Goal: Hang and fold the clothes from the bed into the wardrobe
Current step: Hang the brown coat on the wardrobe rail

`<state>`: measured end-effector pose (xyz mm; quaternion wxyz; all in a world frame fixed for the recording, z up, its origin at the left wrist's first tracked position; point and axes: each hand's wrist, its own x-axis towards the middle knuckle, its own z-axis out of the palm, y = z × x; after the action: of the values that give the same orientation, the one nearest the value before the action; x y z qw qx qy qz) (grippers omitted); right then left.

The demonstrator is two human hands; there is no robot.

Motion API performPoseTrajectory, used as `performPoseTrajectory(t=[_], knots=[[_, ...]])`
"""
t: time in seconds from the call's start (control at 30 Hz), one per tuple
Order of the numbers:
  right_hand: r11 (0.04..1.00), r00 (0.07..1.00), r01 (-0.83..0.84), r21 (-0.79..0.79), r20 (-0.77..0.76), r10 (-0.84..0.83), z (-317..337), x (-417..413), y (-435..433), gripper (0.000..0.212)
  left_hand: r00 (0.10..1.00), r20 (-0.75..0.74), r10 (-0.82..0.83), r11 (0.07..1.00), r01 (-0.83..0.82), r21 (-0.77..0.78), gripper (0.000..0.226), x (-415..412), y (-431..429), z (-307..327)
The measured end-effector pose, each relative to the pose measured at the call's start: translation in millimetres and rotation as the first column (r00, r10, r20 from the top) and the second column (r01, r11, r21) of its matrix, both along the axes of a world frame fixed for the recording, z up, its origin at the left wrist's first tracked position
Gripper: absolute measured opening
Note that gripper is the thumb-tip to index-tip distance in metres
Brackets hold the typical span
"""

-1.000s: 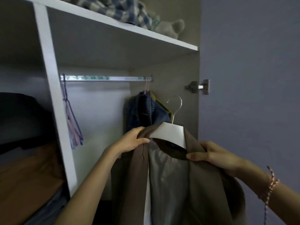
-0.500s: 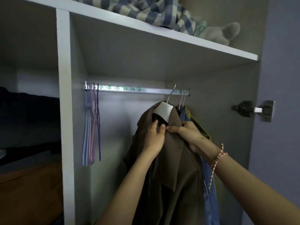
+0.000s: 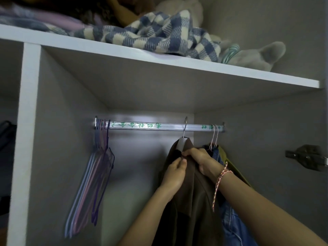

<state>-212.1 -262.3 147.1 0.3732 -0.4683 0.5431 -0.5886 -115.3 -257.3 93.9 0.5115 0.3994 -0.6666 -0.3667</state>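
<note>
Wardrobe rail (image 3: 142, 126) — brown jacket (image 3: 188, 201), denim (image 3: 230, 224), hangers (image 3: 92, 183)

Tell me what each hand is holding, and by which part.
Both the left hand and right hand pinch the brown jacket at its collar, just under the white hanger hooked on the rail.

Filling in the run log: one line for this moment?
brown jacket: hanger hooked on rail | left hand: pinches jacket | right hand: grips jacket

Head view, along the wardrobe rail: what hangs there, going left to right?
Bunch of empty hangers → brown jacket on a metal-hooked hanger → denim garment → olive garment, nearest the right wall.
</note>
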Motion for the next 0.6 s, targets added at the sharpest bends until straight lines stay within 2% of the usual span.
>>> performPoseTrajectory(t=[0.23,0.37,0.43,0.47,0.5,0.53,0.57,0.6], knots=[[0.999,0.998,0.006,0.04,-0.058,-0.003,-26,-18,-22,0.042,0.999,-0.024,-0.02,0.998,0.022,0.057,0.041,-5,-18,-15],[0.999,0.967,0.033,0.011,-0.254,-0.029,-32,-27,-24,0.043,0.999,-0.026,-0.032,0.998,0.034,0.057,0.044,-19,-25,-25],[0.998,0.906,0.068,-0.006,-0.418,-0.064,-34,-30,-19,0.049,0.999,0.029,-0.034,0.999,0.034,0.031,0.047,-25,-26,-34],[0.993,0.836,0.111,-0.028,-0.538,-0.108,-34,-30,-16,0.055,0.998,0.067,-0.021,1.0,0.021,0.01,0.05,-26,-26,-37],[0.98,0.712,0.18,-0.084,-0.676,-0.189,-36,-29,-12,0.059,0.995,0.097,0.007,1.0,-0.007,-0.007,0.052,-25,-27,-43],[0.951,0.54,0.238,-0.197,-0.787,-0.298,-38,-26,-7,0.06,0.992,0.111,0.058,0.998,-0.055,-0.024,0.053,-23,-28,-46],[0.91,0.371,0.243,-0.336,-0.834,-0.407,-38,-21,-1,0.057,0.988,0.099,0.123,0.992,-0.118,-0.046,0.052,-20,-26,-48],[0.873,0.276,0.192,-0.448,-0.829,-0.486,-38,-13,4,0.052,0.977,0.069,0.2,0.978,-0.195,-0.075,0.05,-13,-24,-48]])
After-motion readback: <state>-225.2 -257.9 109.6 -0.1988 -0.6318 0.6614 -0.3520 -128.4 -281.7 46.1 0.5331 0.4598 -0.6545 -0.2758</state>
